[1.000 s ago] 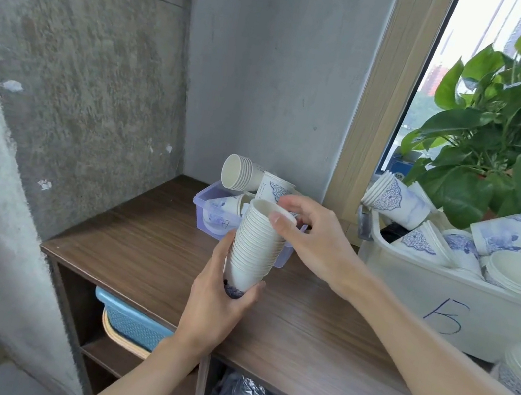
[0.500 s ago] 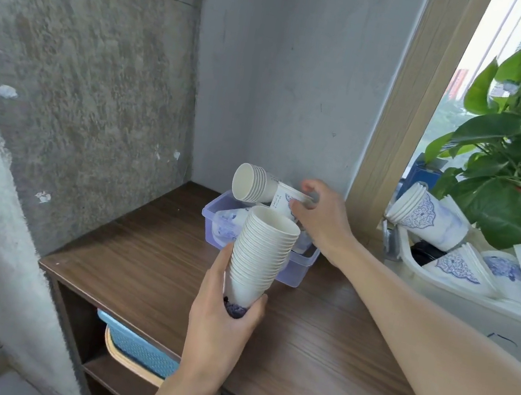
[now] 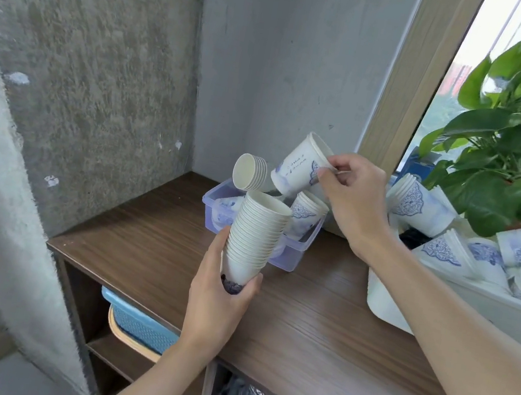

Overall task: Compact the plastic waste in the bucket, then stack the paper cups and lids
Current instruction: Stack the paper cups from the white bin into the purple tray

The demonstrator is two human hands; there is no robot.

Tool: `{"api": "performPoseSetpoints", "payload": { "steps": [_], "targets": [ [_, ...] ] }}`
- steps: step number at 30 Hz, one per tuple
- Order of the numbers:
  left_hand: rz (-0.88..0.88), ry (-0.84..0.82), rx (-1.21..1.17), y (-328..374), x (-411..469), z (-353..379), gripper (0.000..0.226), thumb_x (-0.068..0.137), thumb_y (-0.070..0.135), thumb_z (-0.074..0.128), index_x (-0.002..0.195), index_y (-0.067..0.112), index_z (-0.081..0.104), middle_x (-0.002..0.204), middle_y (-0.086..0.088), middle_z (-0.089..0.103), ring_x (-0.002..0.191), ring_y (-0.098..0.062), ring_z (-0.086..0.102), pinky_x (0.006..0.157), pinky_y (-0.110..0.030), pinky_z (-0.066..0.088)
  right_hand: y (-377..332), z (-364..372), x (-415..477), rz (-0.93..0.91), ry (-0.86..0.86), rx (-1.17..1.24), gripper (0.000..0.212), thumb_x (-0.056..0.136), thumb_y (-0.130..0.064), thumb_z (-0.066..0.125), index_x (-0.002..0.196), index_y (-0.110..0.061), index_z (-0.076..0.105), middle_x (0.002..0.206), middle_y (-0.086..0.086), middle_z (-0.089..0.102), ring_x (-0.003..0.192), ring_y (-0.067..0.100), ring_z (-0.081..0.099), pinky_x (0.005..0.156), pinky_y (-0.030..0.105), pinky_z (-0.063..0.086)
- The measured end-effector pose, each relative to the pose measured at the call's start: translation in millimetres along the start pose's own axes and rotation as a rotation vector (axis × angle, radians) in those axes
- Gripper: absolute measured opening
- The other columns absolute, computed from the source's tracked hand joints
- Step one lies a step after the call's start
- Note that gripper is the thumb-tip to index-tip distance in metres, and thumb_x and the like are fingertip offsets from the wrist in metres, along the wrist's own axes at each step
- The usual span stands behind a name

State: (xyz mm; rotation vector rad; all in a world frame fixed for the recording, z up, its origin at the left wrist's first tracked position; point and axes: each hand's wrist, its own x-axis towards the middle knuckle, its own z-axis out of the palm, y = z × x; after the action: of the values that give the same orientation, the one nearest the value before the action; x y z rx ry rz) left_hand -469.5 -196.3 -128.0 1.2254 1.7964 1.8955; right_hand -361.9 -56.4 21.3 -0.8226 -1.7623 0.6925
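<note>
Left hand (image 3: 215, 307) fingers wrapped round the base of the tall nested white paper cup stack (image 3: 257, 235) over the brown wood surface (image 3: 316, 329), right hand (image 3: 353, 196) pinching a blue-printed white paper cup (image 3: 299, 166) by the rim just above it, so imo turn it upright & drop straight in.

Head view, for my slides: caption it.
Left hand grips the cup stack; right hand pinches a printed cup by its rim.
</note>
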Motion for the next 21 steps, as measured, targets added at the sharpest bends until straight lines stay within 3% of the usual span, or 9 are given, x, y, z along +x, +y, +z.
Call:
{"api": "performPoseSetpoints", "payload": {
  "steps": [6, 11, 14, 16, 19, 21],
  "targets": [
    [0.011, -0.01, -0.001, 0.7, -1.1, 0.0, 0.08, 0.081, 0.017, 0.081, 0.145, 0.042, 0.039, 0.133, 0.024, 0.054, 0.114, 0.001, 0.058, 0.081, -0.008, 0.047, -31.0, -17.8, -20.2, -0.095, -0.061, 0.058, 0.024, 0.085, -0.007, 0.067, 0.082, -0.03, 0.063, 0.077, -0.008, 0.069, 0.063, 0.002, 0.059, 0.064, 0.022, 0.051],
    [0.011, -0.016, 0.009, -1.7, -0.9, -0.2, 0.082, 0.081, 0.019, 0.081, 0.147, 0.04, 0.037, 0.136, 0.024, 0.052, 0.117, 0.001, 0.057, 0.084, -0.009, 0.047, -26.0, -16.7, -28.2, -0.044, -0.174, -0.001, 0.011, 0.085, -0.009, 0.068, 0.093, -0.017, 0.069, 0.081, 0.008, 0.071, 0.069, 0.023, 0.065, 0.069, 0.035, 0.054],
    [0.018, -0.018, 0.017, -0.6, -1.2, -0.2, 0.081, 0.081, 0.019, 0.081, 0.145, 0.042, 0.038, 0.135, 0.026, 0.052, 0.117, 0.003, 0.056, 0.084, -0.007, 0.046, -22.9, -15.3, -33.9, -0.042, -0.288, -0.008, 0.005, 0.087, -0.014, 0.068, 0.092, -0.015, 0.069, 0.069, -0.009, 0.068, 0.058, 0.011, 0.058, 0.058, 0.024, 0.048],
    [0.025, -0.005, 0.004, 0.7, -1.0, -0.1, 0.079, 0.081, 0.016, 0.081, 0.137, 0.052, 0.039, 0.127, 0.033, 0.053, 0.113, 0.005, 0.057, 0.081, -0.006, 0.045, -20.8, -13.6, -35.1, -0.047, -0.274, -0.004, 0.004, 0.09, -0.018, 0.066, 0.09, -0.015, 0.069, 0.059, -0.018, 0.063, 0.05, 0.0, 0.051, 0.051, 0.014, 0.04],
    [0.027, -0.003, 0.0, 1.2, -0.7, 0.0, 0.078, 0.081, 0.015, 0.081, 0.138, 0.049, 0.04, 0.123, 0.037, 0.054, 0.111, 0.006, 0.058, 0.08, -0.007, 0.046, -17.3, -8.7, -35.6, -0.016, -0.257, -0.003, 0.01, 0.092, -0.025, 0.063, 0.092, -0.017, 0.07, 0.065, -0.003, 0.063, 0.051, 0.003, 0.046, 0.053, 0.016, 0.038],
    [0.03, -0.019, 0.0, 0.2, -1.0, 0.5, 0.078, 0.081, 0.016, 0.081, 0.143, 0.039, 0.041, 0.125, 0.032, 0.056, 0.11, 0.005, 0.058, 0.079, -0.007, 0.046, -14.6, -3.8, -38.2, 0.019, -0.332, -0.033, 0.015, 0.092, -0.031, 0.062, 0.099, -0.02, 0.069, 0.084, 0.007, 0.069, 0.063, 0.02, 0.052, 0.062, 0.025, 0.044]
  ]
}}
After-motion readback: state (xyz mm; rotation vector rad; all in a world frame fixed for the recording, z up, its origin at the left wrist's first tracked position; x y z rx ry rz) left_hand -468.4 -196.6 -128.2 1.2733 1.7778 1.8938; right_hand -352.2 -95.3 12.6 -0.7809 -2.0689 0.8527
